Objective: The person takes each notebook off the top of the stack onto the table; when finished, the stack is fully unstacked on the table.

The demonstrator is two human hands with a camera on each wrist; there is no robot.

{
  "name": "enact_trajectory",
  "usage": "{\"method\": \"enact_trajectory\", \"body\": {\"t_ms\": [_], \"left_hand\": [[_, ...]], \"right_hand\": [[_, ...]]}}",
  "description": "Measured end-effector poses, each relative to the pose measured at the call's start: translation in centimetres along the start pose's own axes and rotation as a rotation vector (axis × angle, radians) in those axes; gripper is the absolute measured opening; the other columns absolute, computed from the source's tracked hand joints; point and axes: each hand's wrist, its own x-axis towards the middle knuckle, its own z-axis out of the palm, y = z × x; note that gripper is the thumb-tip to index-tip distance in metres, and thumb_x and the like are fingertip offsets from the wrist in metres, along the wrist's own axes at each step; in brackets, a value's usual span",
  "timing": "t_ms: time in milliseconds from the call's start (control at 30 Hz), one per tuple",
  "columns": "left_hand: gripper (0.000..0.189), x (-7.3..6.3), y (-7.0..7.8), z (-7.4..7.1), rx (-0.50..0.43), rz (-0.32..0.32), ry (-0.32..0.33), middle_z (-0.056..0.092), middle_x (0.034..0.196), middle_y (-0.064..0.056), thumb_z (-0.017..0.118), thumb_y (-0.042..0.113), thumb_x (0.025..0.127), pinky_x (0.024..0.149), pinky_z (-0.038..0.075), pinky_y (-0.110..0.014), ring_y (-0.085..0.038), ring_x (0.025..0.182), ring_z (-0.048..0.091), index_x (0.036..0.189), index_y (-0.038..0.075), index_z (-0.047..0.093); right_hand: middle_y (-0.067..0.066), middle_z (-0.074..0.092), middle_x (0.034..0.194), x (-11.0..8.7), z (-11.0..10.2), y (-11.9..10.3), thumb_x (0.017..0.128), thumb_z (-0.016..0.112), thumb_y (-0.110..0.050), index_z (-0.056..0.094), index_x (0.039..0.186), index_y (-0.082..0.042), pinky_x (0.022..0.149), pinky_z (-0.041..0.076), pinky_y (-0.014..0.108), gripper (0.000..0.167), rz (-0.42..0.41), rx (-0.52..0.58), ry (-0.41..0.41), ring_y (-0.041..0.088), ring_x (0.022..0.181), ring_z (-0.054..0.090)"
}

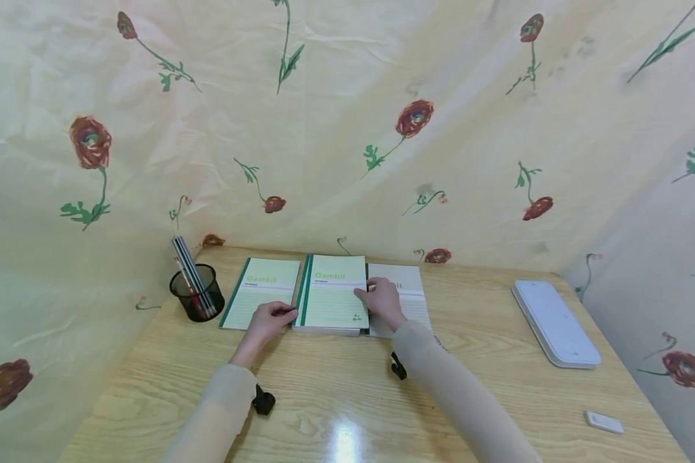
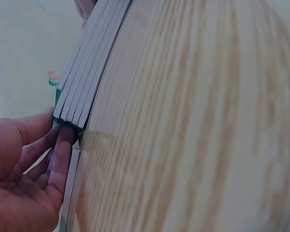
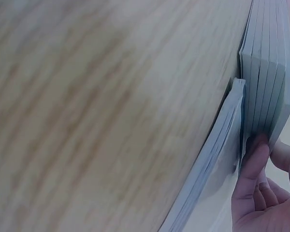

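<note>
notebook stack [image 1: 333, 299] lies gripped by left hand [image 1: 269, 319] and right hand [image 1: 385, 301] at opposite edges.

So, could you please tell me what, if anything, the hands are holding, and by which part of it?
The middle notebook stack: the left hand grips its spine side, the right hand the opposite side.

The left hand [image 1: 268, 319] and right hand [image 1: 385, 301] are bare; the long sleeves [image 1: 454, 389] are plain pale beige. A small, blocky black camera [image 1: 264, 401] shows on the left, another black camera [image 1: 399, 368] on the right.
</note>
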Motion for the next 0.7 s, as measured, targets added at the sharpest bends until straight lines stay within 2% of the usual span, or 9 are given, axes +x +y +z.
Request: {"method": "enact_trajectory", "body": {"t_ms": [100, 367, 700], "left_hand": [[0.018, -0.1, 0.0, -0.1, 0.007, 0.005, 0.005, 0.071, 0.107, -0.015, 0.069, 0.010, 0.094, 0.087, 0.050, -0.040, -0.028, 0.100, 0.063, 0.106, -0.004, 0.072], [0.019, -0.2, 0.1, -0.1, 0.013, 0.004, 0.004, 0.071, 0.108, -0.015, 0.070, 0.010, 0.094, 0.088, 0.050, -0.041, -0.028, 0.100, 0.063, 0.106, -0.004, 0.072], [0.019, -0.3, 0.2, -0.1, 0.013, 0.018, 0.004, 0.071, 0.105, -0.015, 0.069, 0.010, 0.094, 0.087, 0.050, -0.041, -0.027, 0.097, 0.063, 0.104, -0.005, 0.072]], "right_hand": [[0.018, 0.069, 0.103, 0.0, 0.0, 0.0, 0.094, 0.072, -0.025, 0.065, 0.122, 0.003, 0.059, 0.050, 0.028, 0.040, -0.003, 0.004, 0.002, 0.018, 0.062, 0.063], [0.020, 0.069, 0.105, 0.4, -0.5, 0.4, 0.096, 0.068, -0.023, 0.062, 0.125, 0.004, 0.082, 0.052, 0.043, 0.040, -0.047, 0.004, 0.032, 0.030, 0.091, 0.066], [0.025, 0.064, 0.120, 0.5, -2.1, 1.5, 0.097, 0.064, -0.020, 0.057, 0.130, 0.002, 0.082, 0.055, 0.040, 0.040, -0.004, 0.169, -0.005, 0.035, 0.106, 0.065]]}}
